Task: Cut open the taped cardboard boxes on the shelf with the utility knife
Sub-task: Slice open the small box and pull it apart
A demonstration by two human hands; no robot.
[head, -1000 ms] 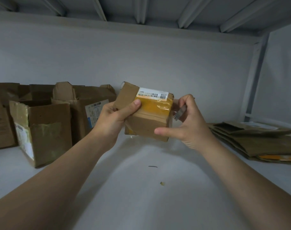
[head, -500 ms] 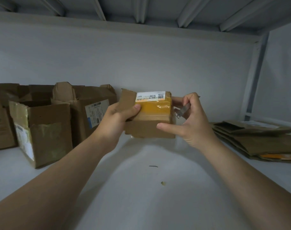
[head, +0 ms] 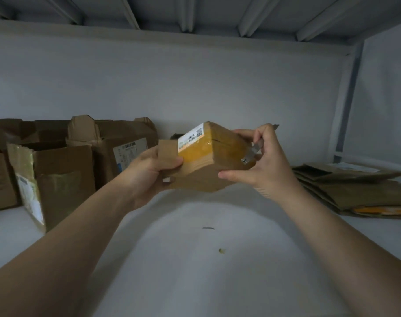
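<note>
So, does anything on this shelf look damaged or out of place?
Yes. The open box at the left has a torn, ragged front corner with peeling tape. A dark sliver and a small crumb lie loose on the shelf. The small taped box has one flap jutting out at its left side.

You are looking into one bay of a storage rack, in what seems a stockroom or parcel room. A white shelf board [head: 195, 277] lies before you, with the ribbed metal underside of the next shelf [head: 188, 12] overhead and a steel upright [head: 346, 99] at the right corner. Opened cardboard boxes [head: 64, 179], one bearing a shipping label [head: 130, 152], stand at the left. Flattened cartons [head: 355, 191] lie stacked at the right.
</note>
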